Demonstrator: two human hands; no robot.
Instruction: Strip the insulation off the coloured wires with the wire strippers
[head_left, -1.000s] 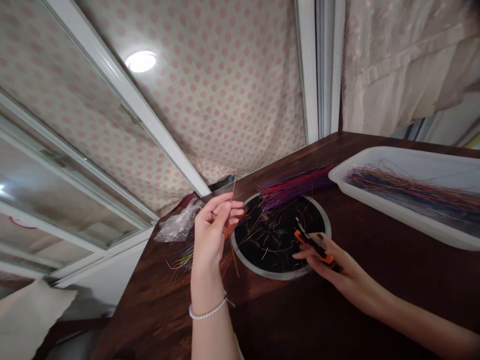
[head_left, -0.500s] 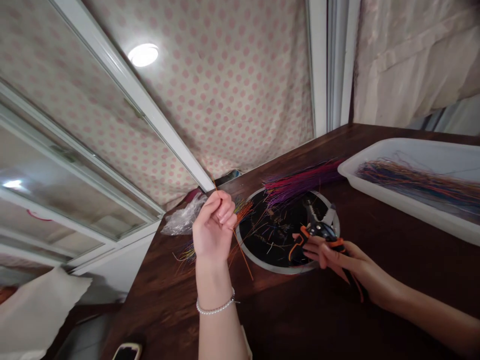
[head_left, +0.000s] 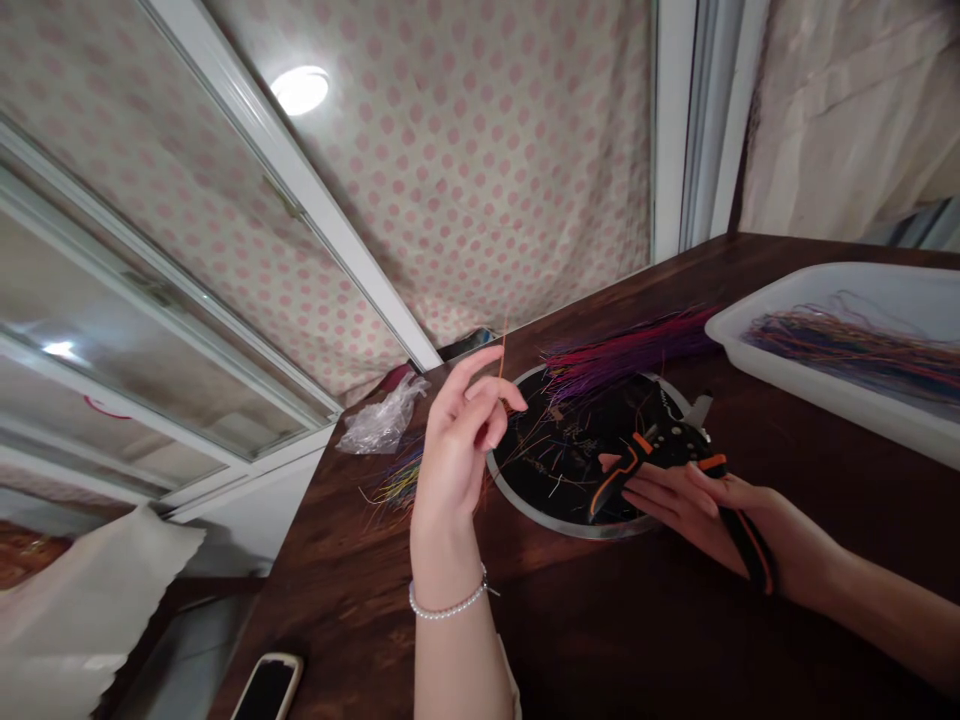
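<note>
You are raising your left hand over the near left edge of the black round mat, with a thin orange strand standing up just beside the fingertips; you cannot tell whether the fingers are pinching it, as they are partly spread. Your right hand is clamped on orange-and-black pruning shears above the near right of the mat, with the handles spread and the blades apart, pointing far right. The steel-rimmed mat is carrying scattered cut bits of coloured strand, while a bundle of magenta and purple strands is lying across its far edge. Far right on the dark wooden table, a white plastic tray is holding a long bundle of multicoloured strands. To the left of the mat, a crumpled clear plastic bag and a tuft of multicoloured strands are lying on the wood. A smartphone is lying at the near left table edge, and a pearl bracelet is circling your left wrist.
</note>
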